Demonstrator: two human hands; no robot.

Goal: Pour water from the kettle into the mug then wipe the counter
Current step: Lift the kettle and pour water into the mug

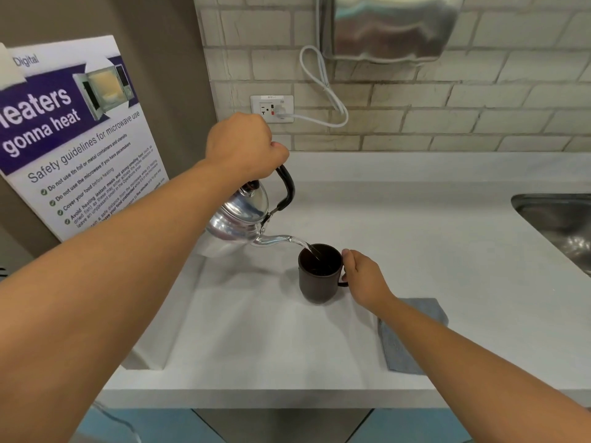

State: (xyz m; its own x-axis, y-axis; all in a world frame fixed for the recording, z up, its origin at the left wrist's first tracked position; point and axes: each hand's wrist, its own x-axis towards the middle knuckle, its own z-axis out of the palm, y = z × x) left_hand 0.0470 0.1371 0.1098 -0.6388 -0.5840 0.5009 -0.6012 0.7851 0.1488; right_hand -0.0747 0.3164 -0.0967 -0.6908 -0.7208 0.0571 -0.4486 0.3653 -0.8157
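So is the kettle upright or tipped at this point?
Tipped. The left hand holds the kettle by its black handle, spout angled down toward the mug, and a thin stream of water runs from the spout into it.

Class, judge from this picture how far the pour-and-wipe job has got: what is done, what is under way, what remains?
Done: the left hand has the kettle lifted and tilted. Under way: water runs from the spout into the mug, which the right hand steadies by its handle. Left: setting the kettle down and wiping the counter; the cloth lies folded and untouched.
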